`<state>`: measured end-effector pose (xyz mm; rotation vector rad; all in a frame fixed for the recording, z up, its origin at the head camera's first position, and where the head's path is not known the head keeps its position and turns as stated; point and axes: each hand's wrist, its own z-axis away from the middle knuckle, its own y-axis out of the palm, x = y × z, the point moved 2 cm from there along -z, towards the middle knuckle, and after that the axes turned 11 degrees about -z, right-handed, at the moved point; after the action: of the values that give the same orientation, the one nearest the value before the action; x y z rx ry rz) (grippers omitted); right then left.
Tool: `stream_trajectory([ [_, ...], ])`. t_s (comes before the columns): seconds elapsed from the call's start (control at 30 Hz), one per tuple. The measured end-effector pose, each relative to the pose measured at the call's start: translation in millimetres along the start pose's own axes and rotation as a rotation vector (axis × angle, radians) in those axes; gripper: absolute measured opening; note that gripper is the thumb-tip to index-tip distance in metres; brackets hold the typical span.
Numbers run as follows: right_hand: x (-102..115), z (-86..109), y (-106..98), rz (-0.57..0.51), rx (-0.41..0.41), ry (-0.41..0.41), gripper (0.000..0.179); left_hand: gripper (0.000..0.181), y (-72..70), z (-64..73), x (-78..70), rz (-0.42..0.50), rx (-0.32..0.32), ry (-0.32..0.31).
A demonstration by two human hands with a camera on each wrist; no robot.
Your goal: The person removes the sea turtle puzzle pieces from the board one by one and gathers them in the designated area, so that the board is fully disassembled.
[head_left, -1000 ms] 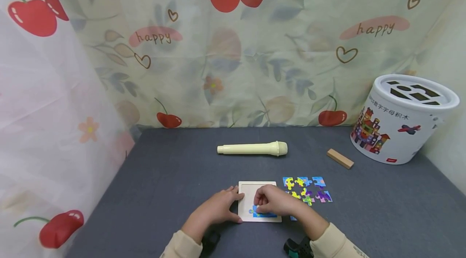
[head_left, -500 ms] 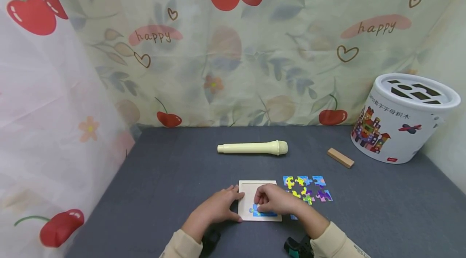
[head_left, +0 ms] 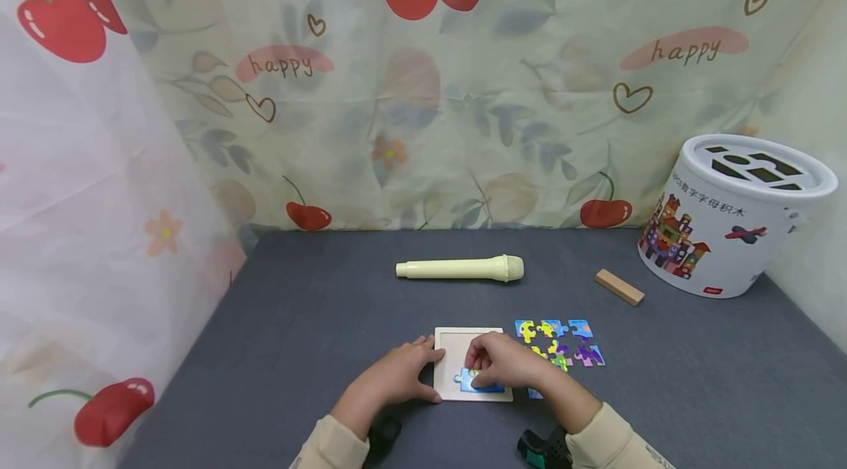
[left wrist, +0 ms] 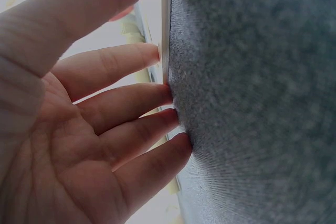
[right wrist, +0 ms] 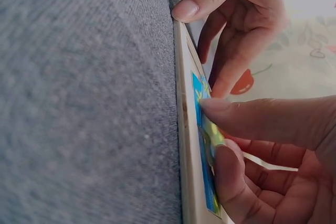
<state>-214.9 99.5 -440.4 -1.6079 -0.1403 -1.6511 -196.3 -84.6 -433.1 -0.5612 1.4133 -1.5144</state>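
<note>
A shallow wooden puzzle tray (head_left: 453,348) lies in front of me in the head view. My left hand (head_left: 400,373) rests along its left edge, thumb at the near corner and fingers spread, touching the rim in the left wrist view. Over the tray's near right part, my right hand (head_left: 506,362) pinches a yellow-green and blue jigsaw piece (right wrist: 212,132) between thumb and index finger. Blue jigsaw pieces (head_left: 465,382) sit along the tray's near side, partly covered by the right hand. Several loose jigsaw pieces (head_left: 582,355) lie right of the tray, some hidden by the right forearm.
A pale yellow toy microphone (head_left: 456,269) lies behind the tray. Farther right are a small wooden block (head_left: 619,287) and a large white bucket (head_left: 721,234) with shaped holes in its lid. A patterned curtain (head_left: 450,123) hangs behind the dark table (head_left: 298,307).
My right thumb and fingers have shifted slightly to the right over the tray, with the blue pieces there showing a little differently. The left hand keeps its place.
</note>
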Motion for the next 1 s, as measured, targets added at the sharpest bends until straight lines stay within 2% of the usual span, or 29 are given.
stream_trajectory([
  [0.23,-0.6,0.5,-0.7,0.003,0.013,-0.019,0.016,0.067,0.1,-1.7,0.2,-0.004,0.006,0.001],
  [0.47,-4.2,4.8,-4.2,-0.016,0.034,-0.059,0.012,0.067,2.4,-0.4,-1.0,0.030,0.027,-0.016],
  [0.73,-12.1,8.3,-7.4,-0.130,0.067,-0.062,0.012,0.067,3.4,-0.2,-1.6,0.026,0.014,-0.007],
  [1.0,-17.9,22.6,-18.0,-0.271,0.082,0.017,0.014,0.067,3.4,-1.0,-0.6,0.015,0.012,-0.008],
])
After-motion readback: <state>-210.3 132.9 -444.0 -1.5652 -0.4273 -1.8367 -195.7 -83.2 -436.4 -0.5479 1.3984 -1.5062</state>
